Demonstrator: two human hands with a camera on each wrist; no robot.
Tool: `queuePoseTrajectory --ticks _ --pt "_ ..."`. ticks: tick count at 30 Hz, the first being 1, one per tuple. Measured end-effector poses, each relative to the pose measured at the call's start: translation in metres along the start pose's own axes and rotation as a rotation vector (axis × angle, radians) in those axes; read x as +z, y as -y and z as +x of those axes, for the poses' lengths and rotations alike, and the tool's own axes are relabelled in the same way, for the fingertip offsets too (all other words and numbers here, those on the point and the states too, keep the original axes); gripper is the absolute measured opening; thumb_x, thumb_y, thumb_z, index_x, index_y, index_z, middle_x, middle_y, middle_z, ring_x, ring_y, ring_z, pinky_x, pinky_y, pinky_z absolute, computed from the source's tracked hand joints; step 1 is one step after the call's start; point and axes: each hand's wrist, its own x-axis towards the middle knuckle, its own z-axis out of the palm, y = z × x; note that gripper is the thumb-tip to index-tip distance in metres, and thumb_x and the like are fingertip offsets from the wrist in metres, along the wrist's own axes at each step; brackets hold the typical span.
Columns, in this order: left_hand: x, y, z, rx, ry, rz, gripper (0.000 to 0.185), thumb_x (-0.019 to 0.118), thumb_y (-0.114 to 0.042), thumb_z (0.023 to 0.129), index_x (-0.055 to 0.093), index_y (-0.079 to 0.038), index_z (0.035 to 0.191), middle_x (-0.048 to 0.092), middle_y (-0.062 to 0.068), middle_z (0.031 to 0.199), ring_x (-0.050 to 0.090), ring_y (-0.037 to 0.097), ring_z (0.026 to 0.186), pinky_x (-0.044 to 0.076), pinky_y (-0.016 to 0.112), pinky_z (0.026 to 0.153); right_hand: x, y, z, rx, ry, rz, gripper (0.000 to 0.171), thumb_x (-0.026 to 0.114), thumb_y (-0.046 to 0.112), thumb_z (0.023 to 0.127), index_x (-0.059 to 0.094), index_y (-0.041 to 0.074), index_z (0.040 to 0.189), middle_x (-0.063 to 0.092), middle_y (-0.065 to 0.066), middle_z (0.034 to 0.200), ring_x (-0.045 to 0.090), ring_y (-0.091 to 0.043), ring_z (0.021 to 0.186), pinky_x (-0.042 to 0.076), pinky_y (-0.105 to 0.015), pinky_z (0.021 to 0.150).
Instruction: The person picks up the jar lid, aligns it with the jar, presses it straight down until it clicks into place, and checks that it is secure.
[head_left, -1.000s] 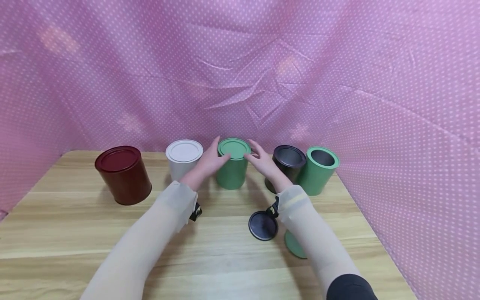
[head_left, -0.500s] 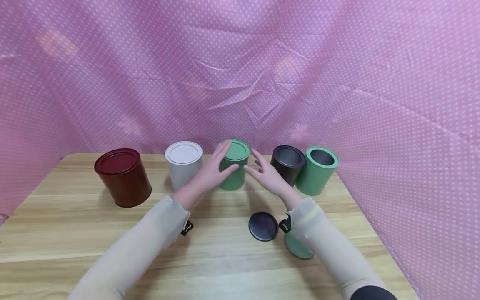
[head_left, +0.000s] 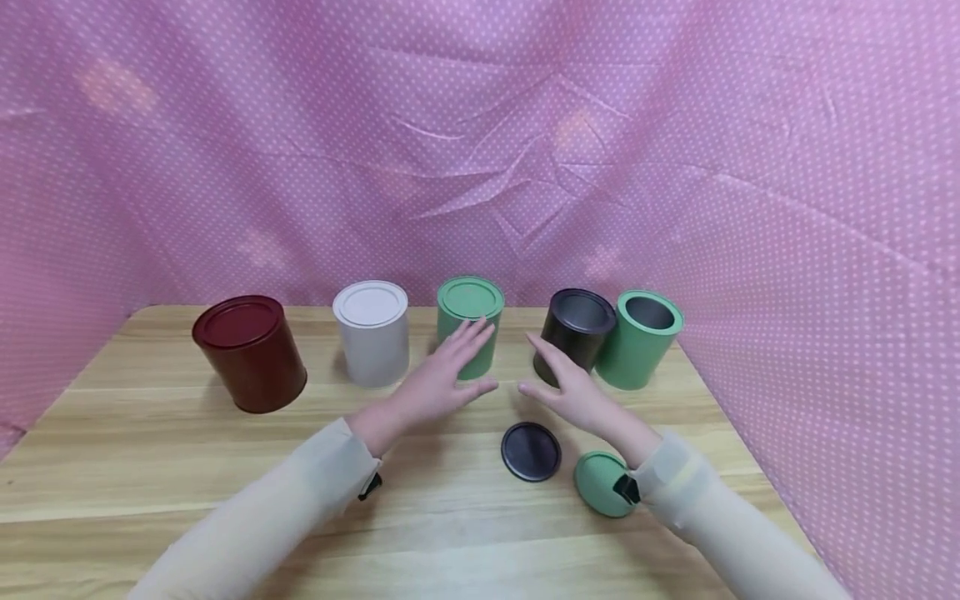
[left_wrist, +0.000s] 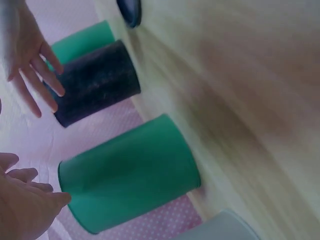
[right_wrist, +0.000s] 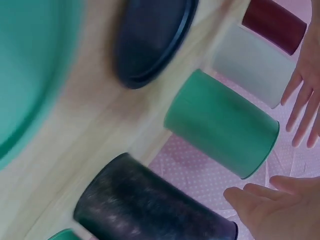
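A green can (head_left: 470, 298) with its lid on stands at the middle of the back row. My left hand (head_left: 441, 377) overlaps its front in the head view, fingers extended and holding nothing. Off to the right, my right hand (head_left: 576, 398) hovers above the table in front of the lidless black can (head_left: 572, 337), its fingers spread apart from the thumb. Beside that can is a second green can (head_left: 637, 354), also lidless, with a dark inside. A round black lid (head_left: 531, 452) lies on the wood, and a green lid (head_left: 597, 482) lies near my right wrist.
The white can (head_left: 373, 337) and the dark red can (head_left: 251, 358), both lidded, stand left of my left hand on the wooden table (head_left: 150, 450). A pink dotted cloth (head_left: 480, 150) hangs behind and along the sides.
Both hands have left the sides of the middle green can and drawn back toward me, the right one also moving rightward. The can stays where it was, its lid on.
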Motion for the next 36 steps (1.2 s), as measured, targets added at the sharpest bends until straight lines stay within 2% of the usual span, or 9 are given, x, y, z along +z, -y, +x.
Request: queuePoseTrajectory --ticks 8,14,20,23,28,32,36 --pt "0.024 0.001 0.001 0.062 0.074 0.084 0.079 0.062 -0.043 0.092 0.024 -0.013 0.154 0.017 0.007 0.162 0.011 0.032 0.150 0.016 0.052 0.120 0.001 -0.020 -0.031 0.009 0.051 -0.077 0.081 0.068 0.034 0.091 0.025 0.002 0.152 0.024 -0.023 0.157 0.026 -0.043 0.143 0.027 -0.061 0.113" --pt "0.045 0.005 -0.003 0.112 0.162 0.172 0.079 0.061 -0.046 0.092 0.026 -0.010 0.154 0.020 0.013 0.160 0.013 0.038 0.148 0.017 0.053 0.120 0.008 -0.032 -0.047 -0.018 0.095 -0.161 0.083 0.069 0.036 0.089 0.028 0.000 0.151 0.026 -0.025 0.155 0.026 -0.047 0.141 0.028 -0.063 0.111" --pt "0.059 0.007 -0.002 0.075 0.217 0.205 0.083 0.063 -0.050 0.089 0.025 -0.018 0.155 0.013 0.010 0.162 0.011 0.040 0.148 0.018 0.057 0.118 0.013 -0.037 -0.057 -0.059 0.121 -0.208 0.084 0.073 0.033 0.085 0.030 0.000 0.150 0.029 -0.026 0.154 0.029 -0.047 0.140 0.032 -0.061 0.110" --pt "0.064 0.008 -0.001 0.072 0.232 0.227 0.085 0.064 -0.053 0.087 0.026 -0.016 0.154 0.015 0.015 0.161 0.014 0.045 0.146 0.019 0.059 0.117 0.017 -0.041 -0.060 -0.079 0.144 -0.227 0.085 0.073 0.035 0.085 0.031 -0.002 0.149 0.029 -0.028 0.153 0.030 -0.047 0.139 0.033 -0.061 0.109" --pt "0.070 0.008 0.001 0.062 0.306 0.240 0.089 0.065 -0.055 0.085 0.024 -0.016 0.155 0.017 0.022 0.159 0.017 0.049 0.143 0.020 0.062 0.116 0.020 -0.048 -0.061 -0.057 0.172 -0.208 0.085 0.074 0.034 0.085 0.031 -0.002 0.149 0.029 -0.029 0.152 0.029 -0.047 0.140 0.032 -0.060 0.110" --pt "0.073 0.007 0.001 0.021 0.376 0.225 0.091 0.065 -0.055 0.084 0.022 -0.018 0.155 0.015 0.020 0.160 0.016 0.049 0.144 0.019 0.064 0.115 0.020 -0.052 -0.061 -0.047 0.192 -0.183 0.084 0.075 0.032 0.084 0.033 -0.004 0.147 0.029 -0.031 0.151 0.029 -0.048 0.139 0.030 -0.060 0.111" --pt "0.074 0.007 0.001 0.008 0.413 0.214 0.091 0.066 -0.055 0.084 0.022 -0.018 0.155 0.016 0.017 0.161 0.016 0.046 0.145 0.020 0.065 0.114 0.022 -0.056 -0.062 -0.046 0.222 -0.173 0.082 0.075 0.030 0.084 0.035 -0.005 0.146 0.029 -0.031 0.151 0.028 -0.048 0.139 0.029 -0.060 0.111"
